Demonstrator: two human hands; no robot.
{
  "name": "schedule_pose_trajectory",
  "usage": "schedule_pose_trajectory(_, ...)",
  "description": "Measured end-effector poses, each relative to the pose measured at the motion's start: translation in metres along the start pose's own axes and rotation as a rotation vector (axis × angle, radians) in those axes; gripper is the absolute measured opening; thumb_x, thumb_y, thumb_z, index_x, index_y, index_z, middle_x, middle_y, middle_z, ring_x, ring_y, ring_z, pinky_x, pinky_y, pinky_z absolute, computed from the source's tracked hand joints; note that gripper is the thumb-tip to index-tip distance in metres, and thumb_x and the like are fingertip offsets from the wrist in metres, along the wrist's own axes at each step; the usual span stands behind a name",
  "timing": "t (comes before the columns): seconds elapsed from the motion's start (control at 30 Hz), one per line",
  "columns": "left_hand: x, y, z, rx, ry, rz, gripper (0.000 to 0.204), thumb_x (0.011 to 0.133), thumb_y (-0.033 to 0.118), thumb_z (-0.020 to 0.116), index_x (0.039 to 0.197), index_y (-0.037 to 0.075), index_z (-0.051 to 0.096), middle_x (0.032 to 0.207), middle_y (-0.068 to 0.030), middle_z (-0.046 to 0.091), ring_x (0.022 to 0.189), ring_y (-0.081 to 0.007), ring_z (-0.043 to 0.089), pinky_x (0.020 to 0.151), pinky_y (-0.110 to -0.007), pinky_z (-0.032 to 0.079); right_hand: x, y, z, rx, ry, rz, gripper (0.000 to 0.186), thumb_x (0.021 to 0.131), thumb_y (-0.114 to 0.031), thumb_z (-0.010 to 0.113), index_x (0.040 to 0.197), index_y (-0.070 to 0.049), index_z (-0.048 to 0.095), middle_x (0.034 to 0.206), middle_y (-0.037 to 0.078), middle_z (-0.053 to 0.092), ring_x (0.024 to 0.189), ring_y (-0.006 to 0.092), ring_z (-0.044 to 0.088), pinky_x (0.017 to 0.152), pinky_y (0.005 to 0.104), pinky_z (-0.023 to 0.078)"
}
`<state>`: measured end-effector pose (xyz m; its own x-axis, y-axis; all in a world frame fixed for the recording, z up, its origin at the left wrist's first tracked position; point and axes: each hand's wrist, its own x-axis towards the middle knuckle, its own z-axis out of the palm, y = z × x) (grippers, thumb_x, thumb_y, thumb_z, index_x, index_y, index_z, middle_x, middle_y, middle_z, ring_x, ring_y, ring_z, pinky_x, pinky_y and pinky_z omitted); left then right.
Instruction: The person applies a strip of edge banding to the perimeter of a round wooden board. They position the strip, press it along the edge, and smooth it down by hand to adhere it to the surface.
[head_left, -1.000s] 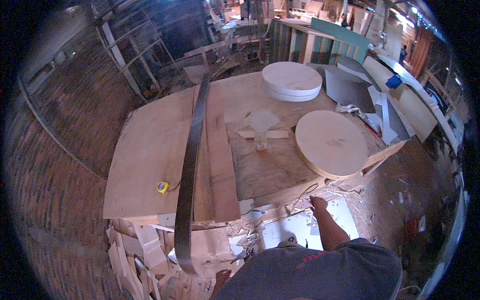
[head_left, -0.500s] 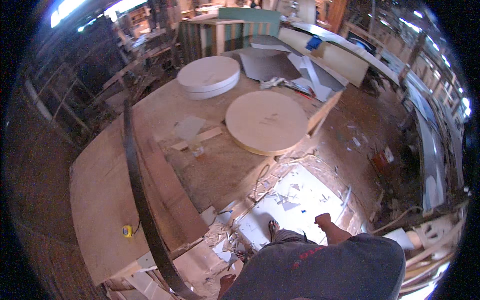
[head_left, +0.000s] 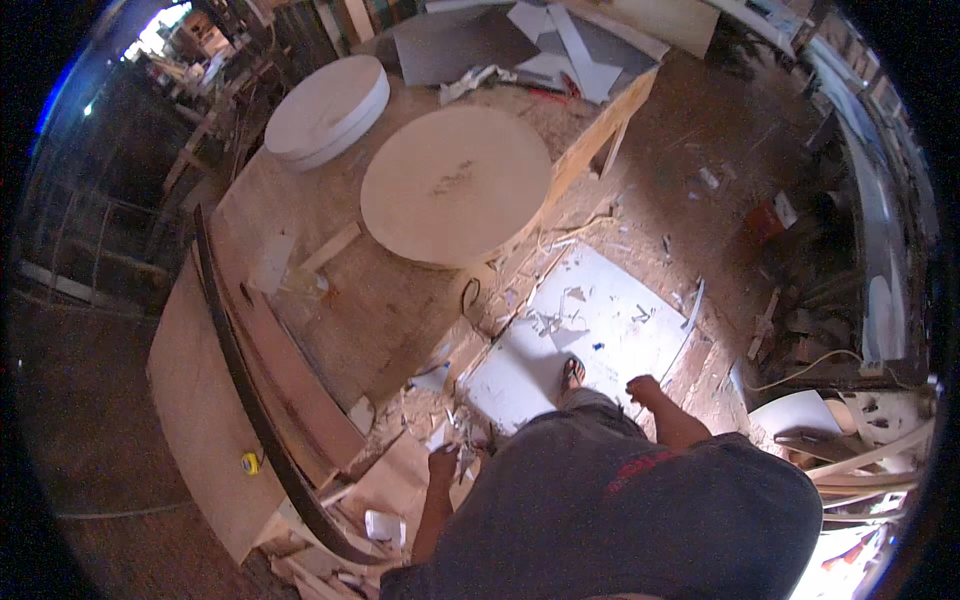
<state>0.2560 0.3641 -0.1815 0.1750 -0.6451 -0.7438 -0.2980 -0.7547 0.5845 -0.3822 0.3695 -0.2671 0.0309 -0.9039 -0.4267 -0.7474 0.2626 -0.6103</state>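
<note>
My right hand (head_left: 646,391) hangs above a white board (head_left: 628,310) on the floor, its fingers curled in with nothing seen in them. Low by my other side, my left hand (head_left: 443,462) is over wood scraps, small and blurred, so its fingers cannot be made out. Ahead stands a wide worktable (head_left: 390,310). On it lies a round wooden disc (head_left: 455,185), with a thick white-edged disc (head_left: 327,108) beyond. A long dark curved strip (head_left: 238,375) runs along the table's left side, beside a yellow tape measure (head_left: 251,463).
Offcuts and shavings litter the floor around the white board, where my sandalled foot (head_left: 573,372) stands. Grey and white sheets (head_left: 465,47) cover the table's far end. A cable (head_left: 805,372) and stacked boards (head_left: 868,480) are at my right.
My view has tipped down and turned, so the table and discs sit higher and further left. My left hand has come forward into fuller view; my right hand stays curled.
</note>
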Motion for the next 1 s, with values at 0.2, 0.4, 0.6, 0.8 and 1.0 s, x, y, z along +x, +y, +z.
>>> schedule_pose_trajectory(0.2, 0.014, 0.092, 0.001, -0.254, 0.072, 0.056, 0.040, 0.093, 0.032, 0.077, 0.119, 0.003, 0.069, 0.103, -0.0100, 0.073, 0.083, -0.0223, 0.071, 0.067, -0.034, 0.056, 0.083, 0.004, -0.054, 0.465, 0.121, 0.195, 0.030, 0.089, -0.017, 0.074, 0.116, -0.004, 0.073, 0.087, 0.008, 0.073, 0.065, 0.0190, 0.070, 0.045, 0.0321, 0.047)
schedule_pose_trajectory(0.4, -0.007, 0.222, 0.064, -0.564, 0.125, -0.021, 0.041, 0.094, 0.035, 0.076, 0.120, 0.005, 0.067, 0.105, -0.0075, 0.072, 0.090, -0.0201, 0.070, 0.073, -0.033, 0.054, 0.077, -0.012, -0.130, 0.684, 0.207, 0.593, 0.032, 0.088, -0.016, 0.072, 0.119, -0.006, 0.070, 0.087, 0.005, 0.069, 0.067, 0.0166, 0.067, 0.047, 0.0293, 0.045)
schedule_pose_trajectory(0.6, 0.048, 0.320, 0.113, -0.874, -0.102, -0.002, 0.062, 0.090, 0.052, 0.077, 0.133, 0.011, 0.057, 0.122, -0.0124, 0.067, 0.114, -0.0299, 0.063, 0.094, -0.048, 0.049, 0.076, 0.027, -0.141, 0.860, 0.341, 0.551, 0.024, 0.089, -0.012, 0.068, 0.110, -0.003, 0.072, 0.082, 0.006, 0.071, 0.059, 0.0141, 0.067, 0.042, 0.0277, 0.044)
schedule_pose_trajectory(0.8, 0.071, 0.350, 0.106, -0.978, -0.135, 0.024, 0.074, 0.091, 0.060, 0.073, 0.142, 0.012, 0.049, 0.136, -0.0134, 0.059, 0.126, -0.0323, 0.054, 0.102, -0.053, 0.043, 0.109, -0.050, -0.155, 0.710, 0.217, 0.551, 0.032, 0.090, -0.017, 0.073, 0.119, -0.004, 0.073, 0.084, 0.007, 0.072, 0.065, 0.0168, 0.069, 0.049, 0.0303, 0.048)
schedule_pose_trajectory(1.0, 0.093, 0.383, 0.126, -1.036, -0.190, 0.027, 0.072, 0.092, 0.062, 0.070, 0.142, 0.014, 0.049, 0.140, -0.0116, 0.057, 0.133, -0.0337, 0.051, 0.109, -0.057, 0.040, 0.207, -0.058, -0.230, 0.324, 0.467, 0.317, 0.037, 0.087, -0.013, 0.073, 0.122, -0.002, 0.073, 0.083, 0.008, 0.073, 0.073, 0.0154, 0.067, 0.068, 0.0307, 0.053)
